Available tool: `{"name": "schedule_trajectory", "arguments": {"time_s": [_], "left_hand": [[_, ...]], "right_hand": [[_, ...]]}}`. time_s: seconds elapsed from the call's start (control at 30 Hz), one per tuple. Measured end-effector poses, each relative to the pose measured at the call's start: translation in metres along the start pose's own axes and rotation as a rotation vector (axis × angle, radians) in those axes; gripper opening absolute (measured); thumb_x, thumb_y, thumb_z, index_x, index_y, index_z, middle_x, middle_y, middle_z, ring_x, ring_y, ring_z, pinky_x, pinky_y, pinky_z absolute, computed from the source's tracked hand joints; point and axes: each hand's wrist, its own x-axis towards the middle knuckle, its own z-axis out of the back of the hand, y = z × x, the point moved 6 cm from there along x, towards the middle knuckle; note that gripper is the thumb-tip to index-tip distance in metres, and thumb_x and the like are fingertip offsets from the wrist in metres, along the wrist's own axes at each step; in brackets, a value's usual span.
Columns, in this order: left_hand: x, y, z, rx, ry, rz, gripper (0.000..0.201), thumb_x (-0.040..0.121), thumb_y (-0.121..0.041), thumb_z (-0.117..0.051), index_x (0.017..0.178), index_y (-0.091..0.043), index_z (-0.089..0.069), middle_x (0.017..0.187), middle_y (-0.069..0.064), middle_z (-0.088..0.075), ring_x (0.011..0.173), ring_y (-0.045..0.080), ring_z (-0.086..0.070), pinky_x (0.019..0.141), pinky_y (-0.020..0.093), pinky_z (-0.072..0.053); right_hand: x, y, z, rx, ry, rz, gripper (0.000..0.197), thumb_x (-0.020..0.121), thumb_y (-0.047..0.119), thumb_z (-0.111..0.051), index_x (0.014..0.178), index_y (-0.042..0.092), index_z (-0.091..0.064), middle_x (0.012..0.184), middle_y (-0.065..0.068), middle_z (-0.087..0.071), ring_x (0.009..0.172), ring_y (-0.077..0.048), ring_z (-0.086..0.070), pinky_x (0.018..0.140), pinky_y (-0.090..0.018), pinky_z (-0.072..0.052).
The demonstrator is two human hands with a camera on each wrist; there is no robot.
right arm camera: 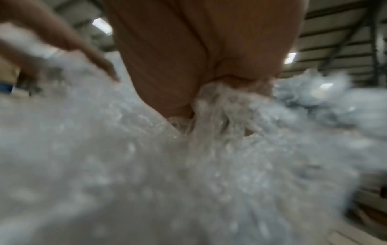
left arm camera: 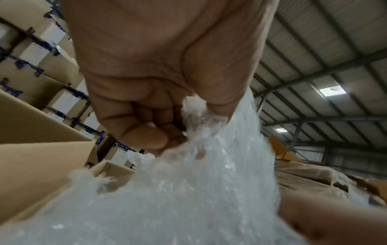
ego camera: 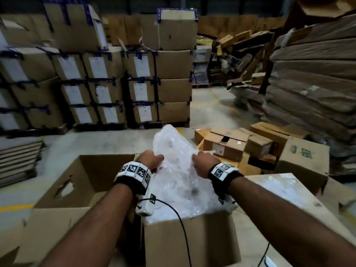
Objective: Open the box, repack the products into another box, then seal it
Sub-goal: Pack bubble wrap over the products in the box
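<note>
Bubble wrap (ego camera: 174, 166) gripped by both fists.

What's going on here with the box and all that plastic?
A person is standing over an open cardboard box in a warehouse. The left hand and the right hand each grip a bunch of clear bubble wrap, holding it up above the box. A second open box sits just to the left. What the wrap covers cannot be seen.
</note>
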Motion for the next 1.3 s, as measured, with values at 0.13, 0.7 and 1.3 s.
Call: {"name": "schedule_trajectory", "arguments": {"time_s": [0.13, 0.7, 1.3], "left_hand": [[0.000, -0.015, -0.014, -0.117, 0.083, -0.074, 0.024, 0.093, -0.029, -0.056, 0.078, -0.010, -0.057, 0.075, 0.007, -0.064, 0.070, 0.025, -0.062, 0.068, 0.028, -0.052], [0.004, -0.066, -0.130, 0.701, 0.471, -0.376, 0.057, 0.097, -0.042, -0.047, 0.146, -0.014, -0.036, 0.151, 0.008, -0.039, 0.136, 0.027, -0.040, 0.110, 0.033, -0.033], [0.029, -0.037, -0.075, 0.710, 0.295, -0.263, 0.053, 0.090, -0.035, -0.061, 0.133, -0.006, -0.050, 0.133, 0.014, -0.057, 0.121, 0.029, -0.055, 0.097, 0.034, -0.042]], "right_hand": [[-0.006, 0.004, -0.024, -0.104, 0.226, -0.009, 0.028, 0.089, 0.010, -0.055, 0.115, 0.003, -0.064, 0.119, -0.018, -0.064, 0.111, -0.033, -0.062, 0.085, -0.033, -0.049], [-0.075, -0.017, -0.019, 0.123, 0.444, 0.056, 0.081, 0.090, 0.025, -0.062, 0.153, 0.026, -0.011, 0.153, -0.010, -0.033, 0.134, -0.026, -0.042, 0.110, -0.039, -0.037], [-0.009, 0.051, -0.055, -0.212, 0.604, 0.164, 0.053, 0.093, 0.020, -0.058, 0.144, 0.015, -0.042, 0.149, -0.005, -0.041, 0.136, -0.025, -0.041, 0.113, -0.041, -0.032]]}}
